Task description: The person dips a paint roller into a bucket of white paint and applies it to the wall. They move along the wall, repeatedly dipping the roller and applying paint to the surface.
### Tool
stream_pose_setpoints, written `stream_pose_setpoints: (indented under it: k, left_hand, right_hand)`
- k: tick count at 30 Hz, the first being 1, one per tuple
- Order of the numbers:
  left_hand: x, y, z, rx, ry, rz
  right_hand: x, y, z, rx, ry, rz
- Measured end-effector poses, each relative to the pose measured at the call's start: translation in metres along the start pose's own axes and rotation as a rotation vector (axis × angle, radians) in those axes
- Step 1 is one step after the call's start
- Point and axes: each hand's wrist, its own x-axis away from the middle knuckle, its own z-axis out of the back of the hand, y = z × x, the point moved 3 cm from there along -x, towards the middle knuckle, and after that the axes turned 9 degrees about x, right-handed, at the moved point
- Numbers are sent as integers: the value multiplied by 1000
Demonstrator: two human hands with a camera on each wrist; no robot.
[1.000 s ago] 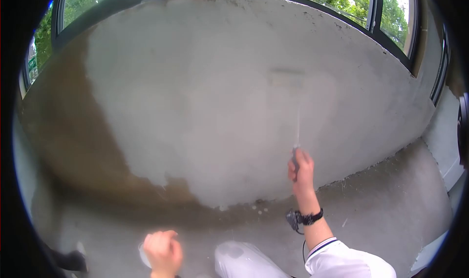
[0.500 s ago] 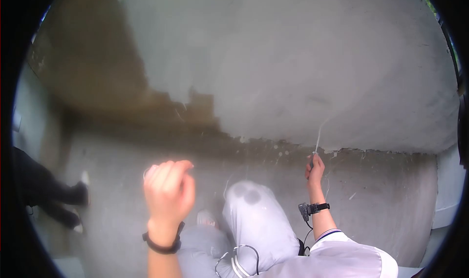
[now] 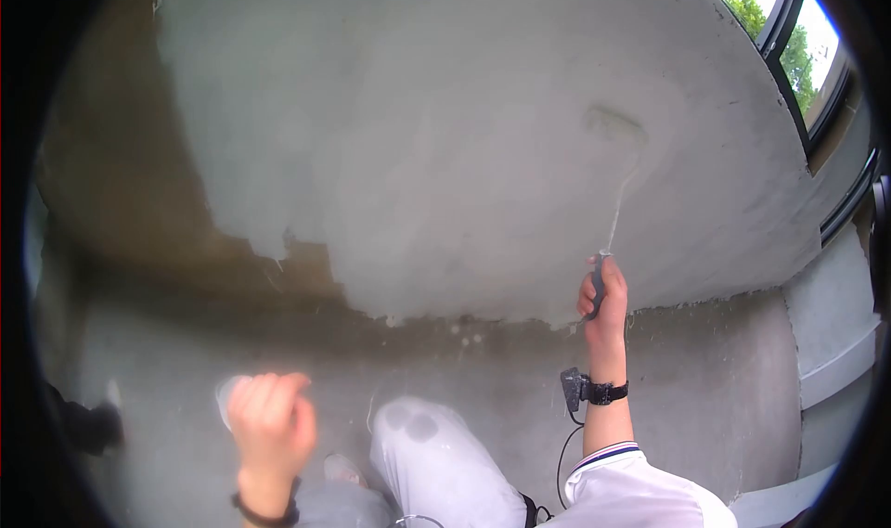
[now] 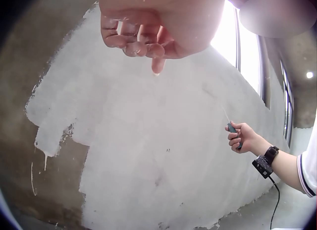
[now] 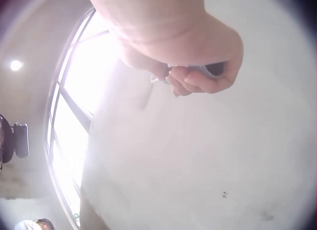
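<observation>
Your right hand point(image 3: 610, 305) wraps fingers round roller handle point(image 3: 599, 284), likely for steady push; roller head point(image 3: 616, 122) lies beyond fingers, seemingly against pale wall point(image 3: 399, 157). Your left hand point(image 3: 271, 426), well left of those fingers, curls loosely, holding nothing, seemingly idle.

roller point(image 3: 599, 291): dark handle at the lower end, thin pale rod point(image 3: 616, 214) rising to a blurred, slanted roller head point(image 3: 615, 123), upper right of the frame.

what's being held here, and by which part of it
A roller, by its dark handle, in the right hand. The left hand shows nothing in its grip.
</observation>
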Motion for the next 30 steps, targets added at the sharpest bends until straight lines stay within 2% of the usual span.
stream_pose_setpoints:
  k: [3, 7, 10, 12, 14, 15, 17, 22, 24, 25, 27, 30]
  left_hand:
    - [1, 0, 4, -7, 0, 0]
    - [-15, -2, 8, -35, 3, 4]
    - [-20, -7, 14, -35, -4, -15]
    - [-19, -8, 21, -29, 2, -25]
    - [-26, 3, 23, 30, 2, 25]
    - [-31, 10, 32, 42, 20, -11]
    - [-35, 18, 41, 18, -156, 72]
    - [-36, 25, 34, 41, -194, 68]
    - [-35, 23, 32, 44, -196, 48]
    - [-35, 20, 32, 43, -195, 44]
    - [-33, 15, 33, 41, -179, 18]
    - [-34, 10, 36, 36, -174, 52]
  right_hand:
    - [7, 46, 13, 37, 35, -85]
    - [40, 138, 24, 57, 119, -396]
    - [65, 180, 10, 10, 116, -466]
    - [70, 178, 6, -18, 129, -443]
    - [65, 160, 5, -1, 100, -358]
    - [56, 144, 7, -16, 120, -324]
    - [36, 92, 9, -158, 78, -308]
    - [-38, -73, 40, -281, 28, -45]
    - [-54, -116, 56, -228, 16, 27]
    - [-54, -120, 65, -230, 27, 38]
    - [-60, -118, 80, -39, 77, 34]
    - [-43, -51, 93, -36, 91, -126]
